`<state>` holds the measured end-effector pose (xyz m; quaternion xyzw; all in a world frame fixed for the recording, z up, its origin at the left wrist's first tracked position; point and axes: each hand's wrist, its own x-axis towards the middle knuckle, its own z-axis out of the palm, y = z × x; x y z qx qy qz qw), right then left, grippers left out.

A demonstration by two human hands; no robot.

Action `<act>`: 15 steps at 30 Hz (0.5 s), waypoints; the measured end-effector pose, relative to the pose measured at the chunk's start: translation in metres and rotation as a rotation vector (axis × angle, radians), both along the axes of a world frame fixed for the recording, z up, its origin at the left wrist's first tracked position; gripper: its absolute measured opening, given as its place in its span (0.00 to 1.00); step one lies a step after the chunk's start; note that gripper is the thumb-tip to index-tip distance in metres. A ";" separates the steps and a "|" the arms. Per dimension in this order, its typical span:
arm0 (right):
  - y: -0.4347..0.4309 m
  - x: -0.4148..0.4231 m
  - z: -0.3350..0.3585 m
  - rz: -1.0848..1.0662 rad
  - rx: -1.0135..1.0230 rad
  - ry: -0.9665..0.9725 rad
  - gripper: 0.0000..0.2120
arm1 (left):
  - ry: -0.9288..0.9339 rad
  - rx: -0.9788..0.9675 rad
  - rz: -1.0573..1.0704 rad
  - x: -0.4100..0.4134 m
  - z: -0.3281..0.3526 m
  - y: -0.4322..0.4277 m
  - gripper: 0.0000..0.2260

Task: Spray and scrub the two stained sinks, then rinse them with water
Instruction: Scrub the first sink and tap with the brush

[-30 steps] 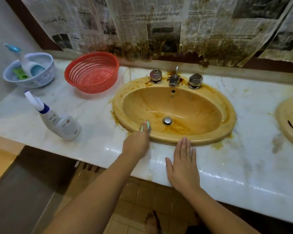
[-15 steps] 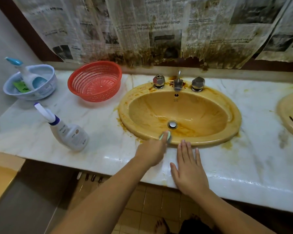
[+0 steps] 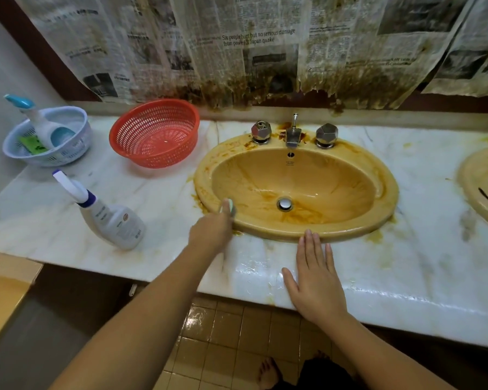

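Spray bottle (image 3: 112,220) and red basket (image 3: 155,133) left of stained sink (image 3: 389,190)

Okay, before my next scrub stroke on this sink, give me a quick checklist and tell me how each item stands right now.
1. Scrubber gripped in the left hand: ok.
2. Scrubber at the front-left rim of the sink: ok.
3. Right hand flat on the countertop, outside the basin: ok.
4. Basin free of stains: not ok, brown streaks surround the drain.
5. Spray bottle upright on the counter to the left: ok.
6. Cleaner already sprayed in the basin: cannot tell.
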<state>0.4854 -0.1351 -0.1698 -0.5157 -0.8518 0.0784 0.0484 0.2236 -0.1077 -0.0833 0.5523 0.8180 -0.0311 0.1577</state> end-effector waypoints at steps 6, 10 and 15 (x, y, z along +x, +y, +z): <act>0.004 0.001 -0.002 0.177 -0.007 -0.023 0.33 | -0.097 0.083 -0.317 0.091 -0.021 -0.023 0.29; 0.009 0.005 -0.003 0.372 0.015 -0.037 0.32 | 0.024 0.083 -0.169 0.032 -0.016 -0.012 0.26; 0.016 0.002 0.000 0.463 0.041 -0.003 0.31 | -0.004 0.106 -0.124 0.046 -0.014 -0.016 0.27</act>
